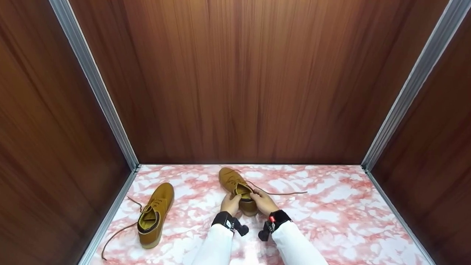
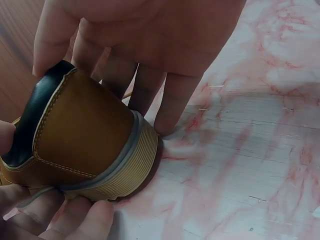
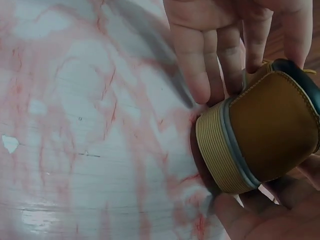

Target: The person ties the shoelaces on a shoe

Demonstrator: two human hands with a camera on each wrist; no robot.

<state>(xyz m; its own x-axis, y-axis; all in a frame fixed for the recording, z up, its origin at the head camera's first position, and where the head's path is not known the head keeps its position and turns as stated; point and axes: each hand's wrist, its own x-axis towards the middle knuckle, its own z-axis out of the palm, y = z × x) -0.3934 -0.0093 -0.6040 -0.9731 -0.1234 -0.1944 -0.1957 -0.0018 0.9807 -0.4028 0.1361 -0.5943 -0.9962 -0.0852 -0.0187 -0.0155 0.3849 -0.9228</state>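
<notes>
We had the near shoe (image 1: 234, 183) sole down on the pink-and-white marbled counter (image 1: 349, 221), around 6 o'clock in the head view, toe aimed at 11, heel at 5. Both hands were on it, set close with the heel between them: left hand (image 1: 230, 204) at the heel's 9 o'clock side, right hand (image 1: 265, 202) at its 2 o'clock side. Each gripped the dark collar (image 2: 40, 110), thumb at the rim, other fingers down the outside. In the left wrist view we also got the ribbed tan sole (image 2: 141, 162); we couldn't tell whether the heel was slightly lifted. A loose lace (image 1: 285, 194) ran along the counter toward 3 o'clock, past the right hand. Second shoe (image 1: 160, 209), same brown, sat between 8 and 9 o'clock from the near one, well apart, toe at 1; its long lace (image 1: 117, 232) trailed toward 7, a shorter end toward 10. We had a black strap (image 1: 220, 219) on each wrist, white sleeves (image 1: 213, 244) entering from 6. Wood-grain back panel (image 1: 243, 81) stood at 12, side panels (image 1: 48, 129) at 9 and 3, metal rails (image 1: 95, 79) at the corners.
</notes>
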